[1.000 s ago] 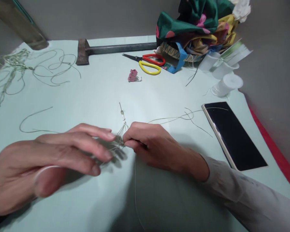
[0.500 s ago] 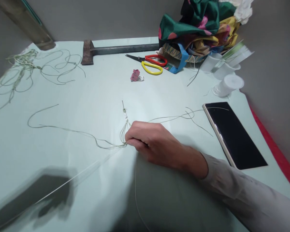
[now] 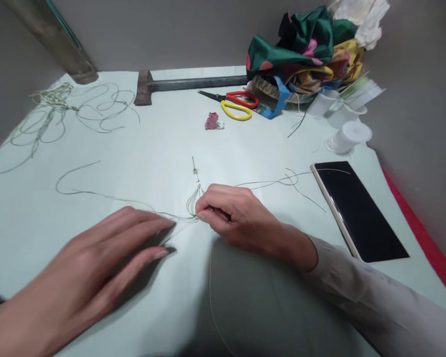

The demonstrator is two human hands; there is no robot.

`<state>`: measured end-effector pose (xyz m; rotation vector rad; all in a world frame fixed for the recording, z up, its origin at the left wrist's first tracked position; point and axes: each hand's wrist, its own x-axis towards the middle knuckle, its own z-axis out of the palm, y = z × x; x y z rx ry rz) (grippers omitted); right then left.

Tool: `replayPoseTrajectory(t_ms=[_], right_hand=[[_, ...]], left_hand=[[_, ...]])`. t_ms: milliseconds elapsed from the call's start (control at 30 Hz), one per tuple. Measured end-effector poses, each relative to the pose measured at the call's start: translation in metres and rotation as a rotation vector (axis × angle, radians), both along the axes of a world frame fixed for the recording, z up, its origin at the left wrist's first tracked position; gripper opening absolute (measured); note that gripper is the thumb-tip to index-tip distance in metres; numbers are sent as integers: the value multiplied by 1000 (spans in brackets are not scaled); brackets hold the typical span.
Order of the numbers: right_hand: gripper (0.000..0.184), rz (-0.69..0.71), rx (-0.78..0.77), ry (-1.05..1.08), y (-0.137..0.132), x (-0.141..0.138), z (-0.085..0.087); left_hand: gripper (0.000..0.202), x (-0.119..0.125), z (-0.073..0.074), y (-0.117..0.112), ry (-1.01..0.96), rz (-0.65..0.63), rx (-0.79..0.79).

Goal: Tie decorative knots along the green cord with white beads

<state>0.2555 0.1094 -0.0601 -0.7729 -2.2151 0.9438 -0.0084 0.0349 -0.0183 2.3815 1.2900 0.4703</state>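
Pale green tabletop (image 3: pixel 163 144) against a grey wall (image 3: pixel 178 37), with a bundle of thin green cords (image 3: pixel 189 202) lying near its middle. Right hand (image 3: pixel 236 213): thumb and forefinger pressed together, clamped on the cords where their loops gather; the knotted tip (image 3: pixel 195 172) points away just beyond the grip. Left hand (image 3: pixel 107 253): palm down, to the left of the grip, thumb and fingertips parted beside a faint strand; from where I stand, whether they touch it is hard to tell. One white thread (image 3: pixel 210 272) runs from beneath the grip toward the near edge. Loose cord ends trail both left and right of the grip, one crossing a smartphone (image 3: pixel 360 213). Well beyond it lie a pink binder clip (image 3: pixel 211 120) and scissors (image 3: pixel 218 97).

Technique, in my judgement: pinch close to the gathering point, firmly enough that no cord slips; take any strand near its root and draw it evenly, low over the table; fan the loose ends clear of the white thread.
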Motion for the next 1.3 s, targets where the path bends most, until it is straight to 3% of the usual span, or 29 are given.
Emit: replayPoseTrajectory(t_ms=[100,233,400,500,667,900,1133,1300], right_hand=[[19,-2,18,33,0,-1,-2],[22,6,50,86,-1,-1,-4],[20,39,19,125,-1,2,-4],[20,33,-15,108,-1,3,-3],[21,-8,-4,72,-4,3,-2],[20,-29,146,-32,-9,4,1],[19,-32,163,-6,-11,4,-2],[24,28,149,-97,-11,4,-2]], left_hand=[[30,26,-6,21,21,-9,-2],[22,38,-8,38,-63,-15,19],[35,41,1,50,-188,37,-222],[38,42,3,54,-220,57,-247],[34,34,1,54,-184,62,-160],[40,30,-2,54,-134,59,-160],[41,21,-4,49,-138,101,-242],[43,10,-7,44,-126,130,-297]])
